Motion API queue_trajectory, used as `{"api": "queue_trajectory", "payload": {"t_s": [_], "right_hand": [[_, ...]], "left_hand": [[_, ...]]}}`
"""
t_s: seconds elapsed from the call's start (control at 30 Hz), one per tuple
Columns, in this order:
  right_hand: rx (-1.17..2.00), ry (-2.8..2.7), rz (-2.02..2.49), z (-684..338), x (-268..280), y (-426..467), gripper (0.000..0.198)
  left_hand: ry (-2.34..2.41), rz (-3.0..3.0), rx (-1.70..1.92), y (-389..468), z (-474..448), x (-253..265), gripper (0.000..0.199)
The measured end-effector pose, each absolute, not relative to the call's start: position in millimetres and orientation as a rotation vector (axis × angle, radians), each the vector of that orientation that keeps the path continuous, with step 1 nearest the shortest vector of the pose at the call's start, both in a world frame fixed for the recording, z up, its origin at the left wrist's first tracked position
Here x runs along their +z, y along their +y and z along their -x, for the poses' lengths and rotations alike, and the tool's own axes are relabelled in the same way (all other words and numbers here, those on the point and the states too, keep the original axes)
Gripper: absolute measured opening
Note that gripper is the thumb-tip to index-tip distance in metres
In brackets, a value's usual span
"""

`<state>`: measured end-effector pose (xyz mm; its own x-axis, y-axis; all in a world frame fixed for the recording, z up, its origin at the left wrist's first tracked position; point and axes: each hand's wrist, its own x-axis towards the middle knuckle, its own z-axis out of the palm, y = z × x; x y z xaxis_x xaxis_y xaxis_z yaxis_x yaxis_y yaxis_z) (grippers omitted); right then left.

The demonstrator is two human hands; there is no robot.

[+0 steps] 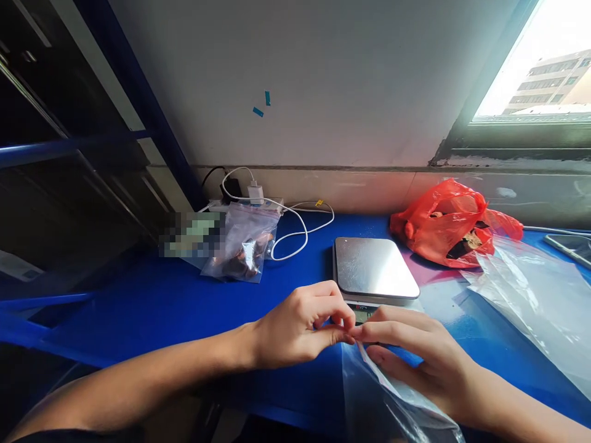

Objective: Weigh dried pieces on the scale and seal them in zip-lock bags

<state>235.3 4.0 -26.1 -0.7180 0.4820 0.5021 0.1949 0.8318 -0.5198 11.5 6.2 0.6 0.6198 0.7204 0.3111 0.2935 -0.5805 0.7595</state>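
Note:
A clear plastic bag (388, 406) hangs from my fingers at the front edge of the blue table. My left hand (307, 323) pinches the bag's top corner between thumb and forefinger. My right hand (420, 354) meets it there, its fingertips closed on the bag's upper edge with the thumb below. What the bag contains, if anything, cannot be made out. Just beyond my hands stands a digital scale (373, 267) with a bare steel platform. My fingers partly cover its small display.
Behind the scale on the right lies a red plastic bag (443, 221) with brown pieces inside. Flat clear bags (530, 301) and a phone (570, 247) lie further right. At the left rear are a filled zip bag (244, 246), a white charger (255, 195) and its looped cable (302, 237).

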Motion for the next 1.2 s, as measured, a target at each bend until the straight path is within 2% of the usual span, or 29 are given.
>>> {"api": "queue_trajectory", "payload": {"t_s": [0.1,0.27,0.47,0.6,0.7,0.8,0.97,1.07,1.2], "right_hand": [[0.488,-2.350,0.449,-232,-28,6,0.023],[0.359,-2.292,0.428,-229,-33,5,0.007],[0.340,-2.439,0.480,-235,-21,3,0.027],[0.323,-2.437,0.505,-237,-20,12,0.029],[0.485,-2.333,0.690,-239,-18,18,0.027],[0.829,-2.227,0.717,-242,-7,15,0.022],[1.284,-2.141,0.688,-246,13,4,0.033],[1.343,-2.148,0.716,-247,14,3,0.054],[1.332,-2.120,0.704,-249,8,8,0.047]], "left_hand": [[0.771,-2.161,0.818,7,-13,-2,0.007],[0.777,-2.159,0.836,8,-15,-2,0.007],[0.715,-2.246,0.829,9,-12,1,0.010],[0.642,-2.350,0.762,8,-7,11,0.011],[0.548,-2.398,0.683,7,-4,19,0.012],[0.594,-2.336,0.704,8,-3,18,0.013],[0.811,-2.379,0.676,13,-3,2,0.007],[0.851,-2.541,0.609,16,-3,-2,0.007],[0.946,-2.569,0.559,24,-2,1,0.007]]}}
